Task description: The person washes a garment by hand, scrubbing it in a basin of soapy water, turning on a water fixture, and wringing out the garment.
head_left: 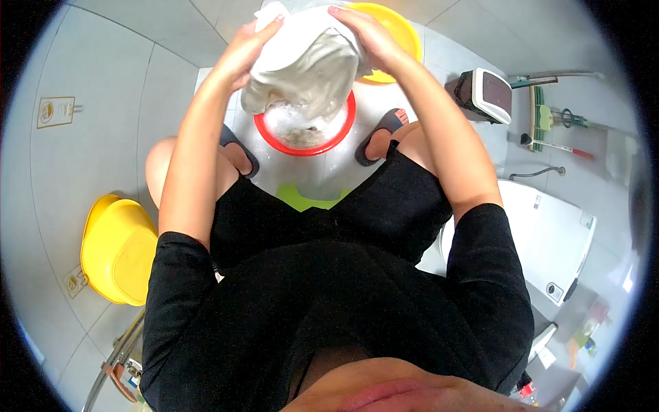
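A wet white cloth (309,62), perhaps a garment, hangs bunched between my two hands. My left hand (250,51) grips its left edge, thumb over the top. On the right side, my right hand (367,38) is closed on the cloth's upper edge. Greyish, soaked folds droop toward a red-rimmed basin (305,152) on the floor just below. Suds and cloudy water show inside that basin, and the cloth covers its far part. Whether the lowest folds touch the water I cannot tell.
Beyond the cloth stands a yellow basin (401,27). Another yellow tub (113,250) hangs at the left wall. A lidded bin (484,96), a green broom (539,120) and a white toilet tank (549,226) are at right. A green stool (302,199) shows between my legs.
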Demonstrator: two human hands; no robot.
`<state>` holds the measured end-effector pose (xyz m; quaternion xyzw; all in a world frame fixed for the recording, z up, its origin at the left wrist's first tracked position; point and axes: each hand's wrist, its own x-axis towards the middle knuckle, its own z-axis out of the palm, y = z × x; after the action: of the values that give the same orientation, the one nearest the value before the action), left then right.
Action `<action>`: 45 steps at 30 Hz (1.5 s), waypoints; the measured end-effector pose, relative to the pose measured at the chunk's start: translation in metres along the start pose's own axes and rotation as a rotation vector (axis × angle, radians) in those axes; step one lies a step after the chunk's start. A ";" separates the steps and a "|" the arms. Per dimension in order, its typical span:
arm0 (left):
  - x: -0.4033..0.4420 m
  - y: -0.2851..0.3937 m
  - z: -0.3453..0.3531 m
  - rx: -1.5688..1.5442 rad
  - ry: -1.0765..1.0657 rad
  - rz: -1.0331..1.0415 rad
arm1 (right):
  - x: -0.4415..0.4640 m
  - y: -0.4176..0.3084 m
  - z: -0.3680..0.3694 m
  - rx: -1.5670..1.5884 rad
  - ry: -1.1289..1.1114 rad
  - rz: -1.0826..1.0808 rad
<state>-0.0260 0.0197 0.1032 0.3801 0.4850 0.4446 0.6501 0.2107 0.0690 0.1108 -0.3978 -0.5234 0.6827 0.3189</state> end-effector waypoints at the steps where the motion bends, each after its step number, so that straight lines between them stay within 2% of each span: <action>1: -0.001 -0.006 0.011 -0.118 -0.053 0.006 | -0.003 -0.002 0.013 0.067 -0.002 -0.031; 2: 0.004 -0.017 0.021 -0.208 -0.043 0.065 | -0.006 0.003 0.029 0.067 -0.002 -0.034; 4: 0.009 -0.046 0.047 -0.432 0.217 0.125 | -0.008 0.020 0.057 -0.419 0.016 -0.417; 5: 0.002 -0.044 0.068 -0.441 0.343 0.184 | -0.007 0.021 0.065 -0.422 0.016 -0.425; 6: -0.006 -0.043 0.085 -0.452 0.470 0.241 | -0.005 0.021 0.072 -0.326 0.196 -0.446; 7: -0.006 -0.041 0.091 -0.458 0.434 0.280 | -0.003 0.025 0.077 -0.226 0.376 -0.462; 8: -0.009 -0.041 0.100 -0.433 0.457 0.312 | 0.002 0.026 0.080 -0.230 0.375 -0.468; 10: 0.002 -0.043 0.092 -0.271 0.484 0.282 | 0.018 0.019 0.085 -0.126 0.626 -0.339; 12: 0.011 -0.039 0.079 -0.440 0.487 0.216 | 0.015 0.030 0.099 -0.302 0.698 -0.463; 14: 0.036 -0.060 0.045 -0.607 0.223 0.090 | 0.013 0.032 0.099 -0.577 0.535 -0.513; 16: 0.033 -0.049 0.049 -0.688 0.170 0.070 | 0.025 0.024 0.092 -0.550 0.492 -0.525; 18: 0.027 -0.042 0.067 -0.643 0.289 0.054 | 0.035 0.015 0.083 -0.522 0.443 -0.532; 20: 0.024 -0.039 0.067 -0.564 0.287 0.042 | 0.042 0.007 0.070 -0.266 0.651 -0.320; 22: 0.020 -0.035 0.066 -0.453 0.257 0.004 | 0.034 0.016 0.085 -0.231 0.719 -0.356; 23: 0.033 -0.049 0.056 -0.440 0.291 0.093 | 0.026 0.022 0.098 -0.358 0.688 -0.525; 24: 0.047 -0.062 0.036 -0.447 0.290 0.094 | 0.013 0.026 0.107 -0.487 0.649 -0.692; 25: 0.058 -0.075 0.010 -0.707 -0.132 0.097 | -0.006 0.004 0.113 -0.594 0.481 -0.563; 26: 0.064 -0.084 -0.004 -0.944 -0.565 0.100 | -0.004 0.001 0.110 -0.596 0.479 -0.562; 27: 0.066 -0.087 0.002 -0.904 -0.446 0.215 | 0.005 -0.003 0.106 -0.641 0.479 -0.523; 28: 0.056 -0.078 0.022 -0.904 -0.443 0.217 | 0.014 -0.006 0.101 -0.685 0.477 -0.482; 29: 0.034 -0.059 0.053 -0.707 -0.070 0.139 | 0.024 -0.003 0.092 -0.455 0.581 -0.469; 30: 0.017 -0.043 0.076 -0.494 0.294 0.061 | 0.035 0.002 0.080 -0.452 0.581 -0.472; 32: 0.013 -0.040 0.080 -0.455 0.293 0.042 | 0.046 0.011 0.063 -0.406 0.713 -0.296; 34: 0.037 -0.052 0.054 -0.403 0.239 0.040 | 0.023 0.011 0.093 -0.510 0.676 -0.452; 35: 0.072 -0.082 0.012 -0.735 0.002 0.041 | 0.013 0.013 0.108 -0.619 0.581 -0.506; 36: 0.068 -0.078 0.012 -0.740 0.003 0.041 | 0.008 0.015 0.117 -0.725 0.481 -0.557; 37: 0.067 -0.072 0.011 -0.808 0.016 0.016 | 0.009 0.010 0.117 -0.718 0.421 -0.456; 38: 0.066 -0.065 0.009 -0.874 0.030 -0.008 | 0.016 0.007 0.111 -0.721 0.416 -0.459; 39: 0.036 -0.032 0.051 -0.569 0.309 0.093 | 0.026 0.006 0.100 -0.545 0.539 -0.407; 40: 0.022 -0.025 0.063 -0.450 0.312 0.023 | 0.036 0.006 0.087 -0.363 0.658 -0.352; 41: 0.017 -0.028 0.075 -0.324 0.346 0.102 | 0.047 0.009 0.068 -0.374 0.712 -0.251; 42: 0.014 -0.028 0.083 -0.197 0.377 0.176 | 0.046 0.012 0.071 -0.370 0.712 -0.250; 44: 0.016 -0.016 0.073 -0.320 0.434 0.133 | 0.036 0.023 0.081 -0.438 0.716 -0.291; 45: 0.037 -0.024 0.042 -0.492 0.333 0.087 | 0.017 0.017 0.100 -0.446 0.621 -0.368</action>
<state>0.0251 0.0444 0.0799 0.1534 0.4458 0.6326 0.6144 0.1146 0.0330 0.1048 -0.5440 -0.5996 0.3320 0.4841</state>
